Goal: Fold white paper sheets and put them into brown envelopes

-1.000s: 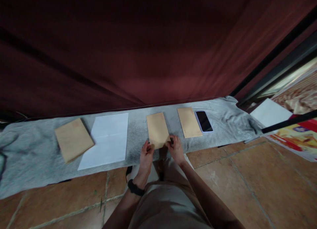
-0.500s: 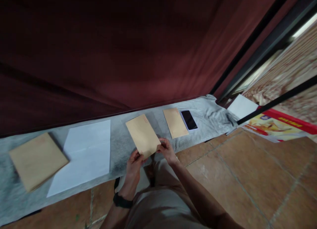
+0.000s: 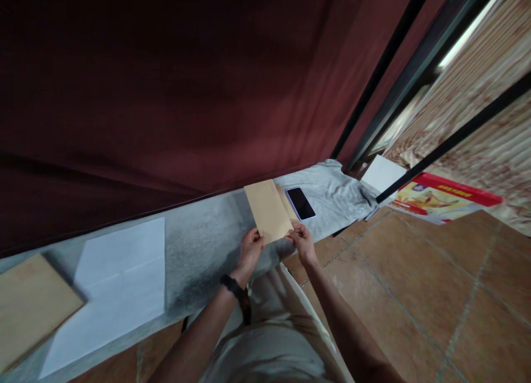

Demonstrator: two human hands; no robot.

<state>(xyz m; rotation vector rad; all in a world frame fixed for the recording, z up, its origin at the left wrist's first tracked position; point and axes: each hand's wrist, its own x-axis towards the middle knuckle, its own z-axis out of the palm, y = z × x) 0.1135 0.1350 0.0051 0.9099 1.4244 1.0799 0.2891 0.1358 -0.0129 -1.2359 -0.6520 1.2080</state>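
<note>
Two hands are gripping one brown envelope [image 3: 269, 210] by its near corners, the left hand [image 3: 250, 249] at the left corner and the right hand [image 3: 302, 242] at the right, holding it over the grey cloth [image 3: 199, 239] just beside a dark phone [image 3: 301, 203]. White paper [image 3: 114, 286] is lying on the cloth well apart to the left, with a brown stack [image 3: 29, 305] beside it.

Dim, warm indoor light, brighter daylight at upper right, soft blur and wide-angle bending toward the edges.
</note>
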